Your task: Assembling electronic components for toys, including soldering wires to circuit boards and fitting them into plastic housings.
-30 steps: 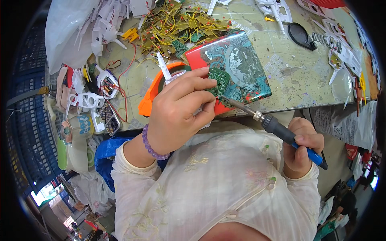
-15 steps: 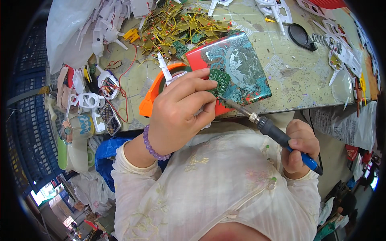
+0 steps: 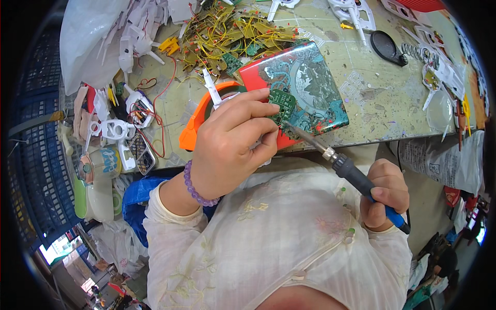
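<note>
My left hand is closed on a small green circuit board, gripping it at its left edge. A white plastic part sticks out beyond the back of that hand; whether the hand holds it too I cannot tell. In my right hand is a soldering iron with a blue and black handle. Its tip lies at the lower edge of the board; the frame does not show clearly whether they touch. Under the board lies a red and teal patterned box, beside an orange ring-shaped thing.
A heap of brown boards with yellow wires covers the table's far middle. White plastic housings lie at the left, more at the far right near a black round tray and a metal coil. The table's near edge runs before me.
The soldering iron's tip has shifted slightly right along the board's lower edge, and its handle end has dropped a little. My left hand and the board have stayed in place.
</note>
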`<state>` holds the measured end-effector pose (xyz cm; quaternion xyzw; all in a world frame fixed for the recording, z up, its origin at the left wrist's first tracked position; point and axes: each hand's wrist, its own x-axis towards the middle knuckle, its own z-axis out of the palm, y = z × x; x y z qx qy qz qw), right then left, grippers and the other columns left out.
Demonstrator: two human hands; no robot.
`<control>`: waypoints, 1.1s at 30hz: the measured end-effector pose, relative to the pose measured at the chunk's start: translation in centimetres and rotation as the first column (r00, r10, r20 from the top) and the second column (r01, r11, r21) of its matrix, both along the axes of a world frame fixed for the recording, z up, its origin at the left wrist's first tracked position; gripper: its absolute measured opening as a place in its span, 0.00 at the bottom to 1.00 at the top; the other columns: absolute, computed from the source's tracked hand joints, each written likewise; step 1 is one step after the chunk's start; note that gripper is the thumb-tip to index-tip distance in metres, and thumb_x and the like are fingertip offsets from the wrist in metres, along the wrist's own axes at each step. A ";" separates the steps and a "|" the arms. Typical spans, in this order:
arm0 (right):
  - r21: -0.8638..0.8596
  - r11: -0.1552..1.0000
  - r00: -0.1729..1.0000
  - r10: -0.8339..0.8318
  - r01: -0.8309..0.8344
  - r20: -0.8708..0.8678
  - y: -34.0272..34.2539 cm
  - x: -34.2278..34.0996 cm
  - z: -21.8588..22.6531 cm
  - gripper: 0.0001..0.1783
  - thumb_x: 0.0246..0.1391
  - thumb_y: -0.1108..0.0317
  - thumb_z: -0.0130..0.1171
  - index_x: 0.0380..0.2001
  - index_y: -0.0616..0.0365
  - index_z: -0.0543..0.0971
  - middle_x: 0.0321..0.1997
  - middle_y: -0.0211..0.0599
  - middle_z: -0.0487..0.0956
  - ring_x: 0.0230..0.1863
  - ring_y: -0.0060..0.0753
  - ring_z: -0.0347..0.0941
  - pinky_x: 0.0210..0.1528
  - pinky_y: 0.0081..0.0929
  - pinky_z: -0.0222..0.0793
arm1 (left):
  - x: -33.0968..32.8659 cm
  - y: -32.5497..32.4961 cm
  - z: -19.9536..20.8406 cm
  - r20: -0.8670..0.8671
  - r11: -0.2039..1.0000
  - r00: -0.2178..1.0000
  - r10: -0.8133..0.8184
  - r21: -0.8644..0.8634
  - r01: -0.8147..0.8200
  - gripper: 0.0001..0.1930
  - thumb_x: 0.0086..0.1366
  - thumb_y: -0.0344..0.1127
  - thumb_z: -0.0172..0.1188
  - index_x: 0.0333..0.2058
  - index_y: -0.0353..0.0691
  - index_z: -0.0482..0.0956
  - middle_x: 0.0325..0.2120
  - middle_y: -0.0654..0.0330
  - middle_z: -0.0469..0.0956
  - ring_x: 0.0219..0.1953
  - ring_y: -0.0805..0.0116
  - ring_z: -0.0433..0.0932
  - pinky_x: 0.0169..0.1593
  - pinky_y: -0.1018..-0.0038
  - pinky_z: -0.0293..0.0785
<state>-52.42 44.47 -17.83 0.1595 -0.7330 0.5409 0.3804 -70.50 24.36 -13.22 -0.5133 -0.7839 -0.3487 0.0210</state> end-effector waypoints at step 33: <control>-0.181 0.607 0.633 -0.734 0.774 0.246 21.0 -5.5 2.1 0.14 0.62 0.61 0.53 0.25 0.56 0.72 0.17 0.19 0.64 0.18 0.11 0.56 0.20 0.16 0.48 | 0.0 0.2 1.1 -0.117 0.999 0.993 0.033 0.033 -0.029 0.18 0.43 0.33 0.71 0.35 0.38 0.79 0.37 0.56 0.77 0.42 0.55 0.76 0.44 0.65 0.75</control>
